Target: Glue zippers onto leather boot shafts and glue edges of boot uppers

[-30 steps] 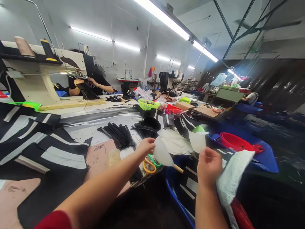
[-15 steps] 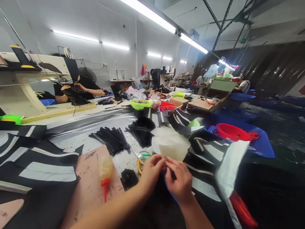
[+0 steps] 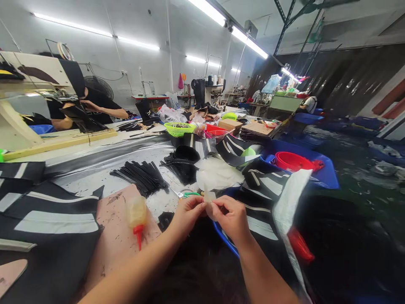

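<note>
Between both sets of fingertips is a small translucent off-white sheet (image 3: 208, 195), its upper end sticking up. My left hand (image 3: 189, 211) pinches its left side, and my right hand (image 3: 231, 214) pinches the right side close by. Just beyond them lies a loose pile of similar pale sheets (image 3: 221, 174). Scissors (image 3: 189, 194) with green on the handle rest behind my left hand, which partly hides them. Left of that hand, a squeeze bottle (image 3: 137, 212) with a red nozzle lies on a pink board (image 3: 116, 204).
Black panels with white strips (image 3: 57, 221) spread at left, with more (image 3: 262, 228) at right. Black strips (image 3: 141, 177) lie in a bundle behind the board. A blue bin (image 3: 329, 169) holds a red container (image 3: 294, 161). A co-worker (image 3: 101, 107) sits at a sewing machine (image 3: 41, 80).
My view has swung right, so the scene sits further left. The pale sheet at my fingertips now stands up narrow, where a broad pale sheet showed behind my hands before.
</note>
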A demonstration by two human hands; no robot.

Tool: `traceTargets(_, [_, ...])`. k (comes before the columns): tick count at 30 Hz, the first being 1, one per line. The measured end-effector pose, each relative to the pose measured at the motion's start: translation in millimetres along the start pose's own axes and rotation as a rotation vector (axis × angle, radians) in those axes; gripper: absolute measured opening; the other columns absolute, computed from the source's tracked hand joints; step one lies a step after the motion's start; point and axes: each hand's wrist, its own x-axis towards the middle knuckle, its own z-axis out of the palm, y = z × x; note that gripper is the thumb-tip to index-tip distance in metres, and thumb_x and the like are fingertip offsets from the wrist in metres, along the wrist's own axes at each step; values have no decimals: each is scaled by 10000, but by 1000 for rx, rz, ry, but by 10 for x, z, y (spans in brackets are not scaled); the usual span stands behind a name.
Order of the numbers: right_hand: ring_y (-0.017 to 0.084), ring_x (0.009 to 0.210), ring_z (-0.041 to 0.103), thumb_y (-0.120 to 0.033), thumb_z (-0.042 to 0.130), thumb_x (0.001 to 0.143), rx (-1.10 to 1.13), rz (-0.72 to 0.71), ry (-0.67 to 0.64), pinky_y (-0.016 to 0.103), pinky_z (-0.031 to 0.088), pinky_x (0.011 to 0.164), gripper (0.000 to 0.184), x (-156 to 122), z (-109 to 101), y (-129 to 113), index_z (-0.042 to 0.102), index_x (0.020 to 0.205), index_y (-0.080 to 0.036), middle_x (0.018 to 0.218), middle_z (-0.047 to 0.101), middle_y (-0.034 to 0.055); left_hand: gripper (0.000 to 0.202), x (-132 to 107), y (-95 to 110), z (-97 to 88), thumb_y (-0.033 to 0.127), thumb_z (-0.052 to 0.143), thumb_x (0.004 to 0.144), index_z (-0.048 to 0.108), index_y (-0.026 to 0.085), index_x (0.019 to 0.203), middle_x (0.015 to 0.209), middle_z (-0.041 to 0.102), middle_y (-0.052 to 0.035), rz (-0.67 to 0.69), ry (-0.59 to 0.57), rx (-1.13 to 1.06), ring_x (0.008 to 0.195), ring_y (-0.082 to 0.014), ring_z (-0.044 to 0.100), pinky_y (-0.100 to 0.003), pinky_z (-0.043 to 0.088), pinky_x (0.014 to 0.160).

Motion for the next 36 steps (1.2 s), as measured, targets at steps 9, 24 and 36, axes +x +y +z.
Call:
traceTargets(9, [43,329,236,-337,551,632,643,589,612,175,226,320,268,84,-9,414,346,516,-209,409,263,-108,313,-34,-4,-160,321,756,464,534,141,593,499,541,31,-109,312,-130,473,-82,525,-205,463,507])
traceTargets(24, [296,852,563,-343,548,649,-284,355,299,482,402,799,201,525,260,988,627,600,-164,889,632,152,368,-1287,60,-1027,320,784,442,580,119,674,558,570,19,-84,623,-220,462,-56,499,-178,429,468])
traceTargets(36, [107,496,486,-484,491,733,715,430,-845,223,398,455,305,-571,2152,-1038,523,731,-180,574,533,-23,297,-2086,156,-1779,219,582,515,569,177,810,774,634,-1,106,979,-348,669,-141,583,-228,484,539])
